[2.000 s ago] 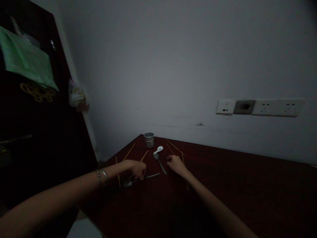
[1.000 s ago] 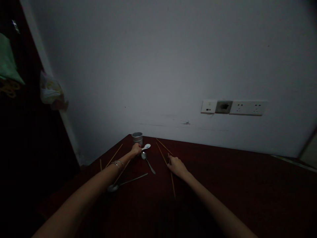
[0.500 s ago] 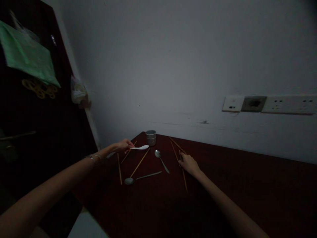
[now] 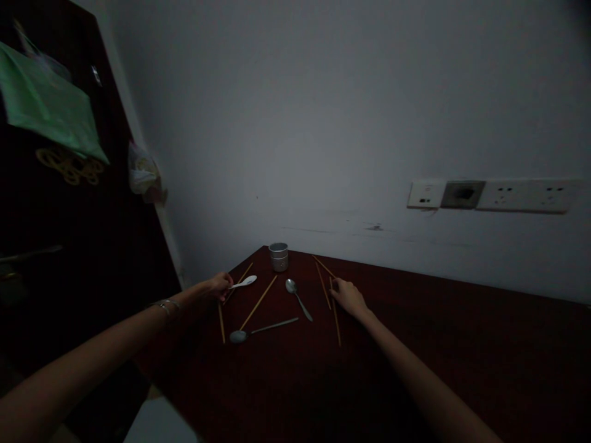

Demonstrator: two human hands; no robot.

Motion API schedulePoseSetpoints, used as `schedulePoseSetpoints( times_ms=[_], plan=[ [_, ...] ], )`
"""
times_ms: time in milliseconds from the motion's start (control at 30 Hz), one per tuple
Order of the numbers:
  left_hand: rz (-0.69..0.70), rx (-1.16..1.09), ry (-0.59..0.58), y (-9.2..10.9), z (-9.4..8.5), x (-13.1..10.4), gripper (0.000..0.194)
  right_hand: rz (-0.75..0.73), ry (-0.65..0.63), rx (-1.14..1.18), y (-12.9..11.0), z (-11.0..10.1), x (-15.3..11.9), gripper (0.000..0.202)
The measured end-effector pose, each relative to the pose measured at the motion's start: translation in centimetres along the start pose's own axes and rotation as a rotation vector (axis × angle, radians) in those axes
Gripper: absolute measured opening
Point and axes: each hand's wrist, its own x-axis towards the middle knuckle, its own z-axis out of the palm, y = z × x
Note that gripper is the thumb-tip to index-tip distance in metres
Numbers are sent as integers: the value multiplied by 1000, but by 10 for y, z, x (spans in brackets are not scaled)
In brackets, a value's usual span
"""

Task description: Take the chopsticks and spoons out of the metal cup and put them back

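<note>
My left hand (image 4: 220, 286) is closed on the handle of a white spoon (image 4: 248, 280), whose bowl points right. Beneath that spoon lies a chopstick (image 4: 244, 272), with another chopstick (image 4: 221, 323) nearer me. My right hand (image 4: 349, 298) pinches a wooden chopstick (image 4: 337, 323) near its far end, low at the tabletop. Just left of those fingers lies one more chopstick (image 4: 322, 284), and another (image 4: 323, 265) slants behind them. Between my hands are a metal spoon (image 4: 290, 286), a second metal spoon (image 4: 238, 336) and a slanting chopstick (image 4: 259, 303).
A grey metal cup (image 4: 279, 257) stands at the far corner of the dark red table (image 4: 295, 394). Behind rises a pale wall (image 4: 295, 123) with sockets (image 4: 503, 195). At left, a green cloth bag (image 4: 50, 98) hangs on a dark door (image 4: 87, 246).
My left hand has drawn the white spoon left and slightly nearer me. In my right hand the chopstick has swung, its near end shifting left. The view has shifted a little.
</note>
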Motion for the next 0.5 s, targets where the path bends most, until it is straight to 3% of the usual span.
schedulePoseSetpoints(
  times_ms=[167,333,500],
  plan=[
    [-48,-91,-35,-1,0,3,22,25,-80,110,-6,-4,-3,28],
    [-44,-52,-98,4,3,-1,21,-8,-222,244,-31,2,-7,33],
    [-31,4,-92,3,9,2,24,-142,-125,113,-59,17,-5,35]
  ],
)
